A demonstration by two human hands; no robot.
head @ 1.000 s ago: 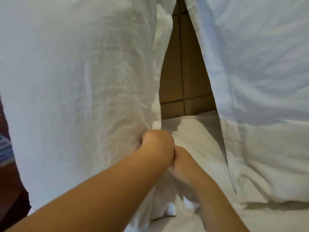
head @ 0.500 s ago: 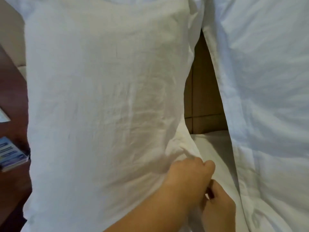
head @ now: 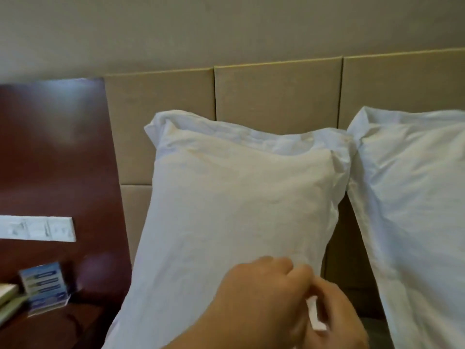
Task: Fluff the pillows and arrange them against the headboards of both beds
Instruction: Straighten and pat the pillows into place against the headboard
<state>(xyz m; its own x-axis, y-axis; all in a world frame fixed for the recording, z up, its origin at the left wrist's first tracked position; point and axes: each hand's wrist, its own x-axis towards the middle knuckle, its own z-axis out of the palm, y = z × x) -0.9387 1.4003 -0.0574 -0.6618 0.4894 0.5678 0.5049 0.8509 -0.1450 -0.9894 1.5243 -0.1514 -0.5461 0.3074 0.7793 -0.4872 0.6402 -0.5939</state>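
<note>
A white left pillow (head: pixel 239 210) stands upright against the beige padded headboard (head: pixel 276 96). Beside it on the right, a second white pillow (head: pixel 415 210) leans on the same headboard, and the two touch near their top corners. My left hand (head: pixel 259 298) rests with curled fingers on the lower right corner of the left pillow. My right hand (head: pixel 337 321) sits right next to it and pinches a small flap of the white pillowcase between the two hands. The bottoms of both pillows are out of view.
A dark red-brown wooden panel (head: pixel 57 159) adjoins the headboard on the left and carries a white switch plate (head: pixel 37 227). Below it a blue card in a clear stand (head: pixel 45 285) and a pad (head: pixel 7 295) lie on a dark bedside surface.
The view has pulled back and risen, so the left pillow now shows whole against the headboard. Both hands stay at its lower right corner.
</note>
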